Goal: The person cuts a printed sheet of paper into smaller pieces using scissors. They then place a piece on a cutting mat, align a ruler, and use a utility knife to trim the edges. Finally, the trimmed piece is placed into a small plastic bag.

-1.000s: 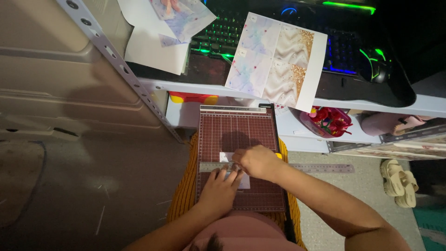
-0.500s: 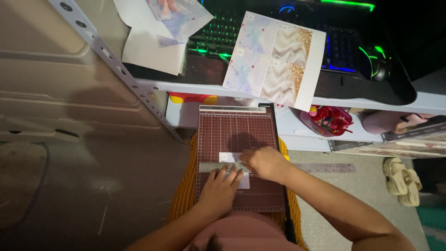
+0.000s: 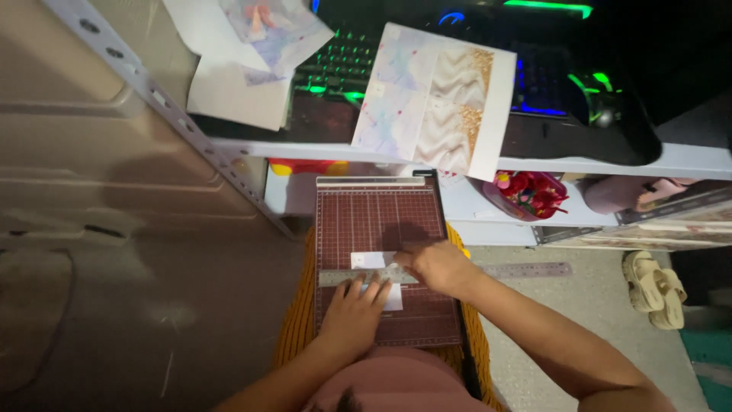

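A dark red gridded cutting board [image 3: 379, 221] lies on a mustard knitted cloth [image 3: 296, 328] in front of me. A small white paper piece [image 3: 372, 260] rests on the board under a clear ruler [image 3: 358, 275] laid across it. My left hand [image 3: 352, 313] presses flat on the ruler and the paper's lower part, fingers spread. My right hand [image 3: 431, 265] lies at the ruler's right end with fingers curled against the paper's edge; whether it holds a small tool is hidden.
A white desk edge [image 3: 579, 162] runs above, with a large marbled printed sheet [image 3: 435, 95], more papers [image 3: 244, 69] and a lit keyboard [image 3: 335, 65]. A metal ruler [image 3: 526, 269], a pink bowl of red items [image 3: 526, 192] and sandals [image 3: 652, 286] lie right.
The view has shifted slightly. My right hand has slid a little to the right along the ruler, and my left hand stays pressed on it.
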